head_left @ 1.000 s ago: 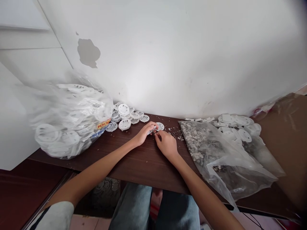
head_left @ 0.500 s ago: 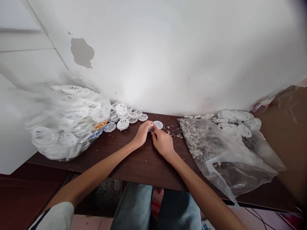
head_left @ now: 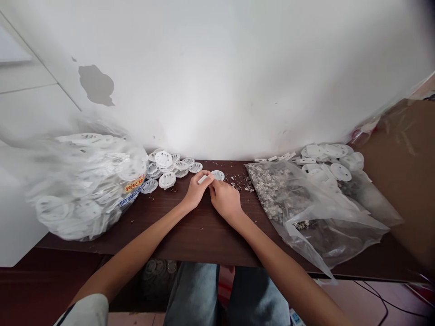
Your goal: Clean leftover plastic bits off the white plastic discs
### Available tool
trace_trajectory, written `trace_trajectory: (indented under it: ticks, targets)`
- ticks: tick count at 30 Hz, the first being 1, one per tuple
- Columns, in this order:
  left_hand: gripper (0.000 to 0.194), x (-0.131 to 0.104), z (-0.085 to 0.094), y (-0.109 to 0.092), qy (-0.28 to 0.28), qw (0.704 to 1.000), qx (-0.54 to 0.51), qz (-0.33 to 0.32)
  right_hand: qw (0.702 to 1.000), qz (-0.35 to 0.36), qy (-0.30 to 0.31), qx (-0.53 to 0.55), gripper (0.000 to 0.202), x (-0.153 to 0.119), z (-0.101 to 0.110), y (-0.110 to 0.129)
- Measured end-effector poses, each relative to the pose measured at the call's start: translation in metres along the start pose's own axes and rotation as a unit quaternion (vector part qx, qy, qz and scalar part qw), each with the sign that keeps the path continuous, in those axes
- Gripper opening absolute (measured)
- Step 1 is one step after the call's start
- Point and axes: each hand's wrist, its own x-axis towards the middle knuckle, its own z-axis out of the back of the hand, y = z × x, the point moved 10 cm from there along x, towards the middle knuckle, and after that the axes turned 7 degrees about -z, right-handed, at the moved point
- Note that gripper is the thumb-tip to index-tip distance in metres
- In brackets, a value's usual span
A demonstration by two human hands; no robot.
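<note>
My left hand [head_left: 197, 190] is closed on a small white piece [head_left: 203, 179] that shows between thumb and fingers. My right hand [head_left: 224, 195] touches it from the right, its fingers curled together at the piece; whatever they pinch is hidden. Just behind the hands a white slotted disc [head_left: 218, 175] lies on the dark brown table [head_left: 204, 235]. To its right are scattered tiny metal parts [head_left: 241, 182]. A loose pile of white discs [head_left: 167, 180] lies left of the hands.
At the left stands a bulging clear bag of white discs [head_left: 84, 181]. On the right lies an open plastic bag [head_left: 278, 190] of small metal parts, with more white pieces [head_left: 326, 158] behind it. A cardboard box [head_left: 401, 172] stands far right, a wall [head_left: 210, 81] behind.
The view has shifted slightly. My hands have drawn closer together at the fingertips, and more of the white piece in my left hand now shows.
</note>
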Motion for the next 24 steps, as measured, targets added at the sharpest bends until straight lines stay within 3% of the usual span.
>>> trace_trajectory:
  ticks: [11, 18, 24]
  targets:
    - [0.022, 0.004, 0.005, -0.019, 0.046, 0.996, 0.019, -0.067, 1.000, 0.011, -0.007, 0.005, 0.028, 0.000, 0.001, -0.001]
    - [0.029, 0.009, 0.008, -0.015, 0.060, 0.996, -0.003, -0.065, 0.999, 0.033, -0.001, 0.036, 0.026, -0.001, -0.003, 0.002]
    - [0.030, 0.007, 0.004, -0.010, 0.078, 0.995, -0.032, -0.050, 0.999, 0.008, -0.009, 0.044, 0.024, 0.000, -0.005, -0.003]
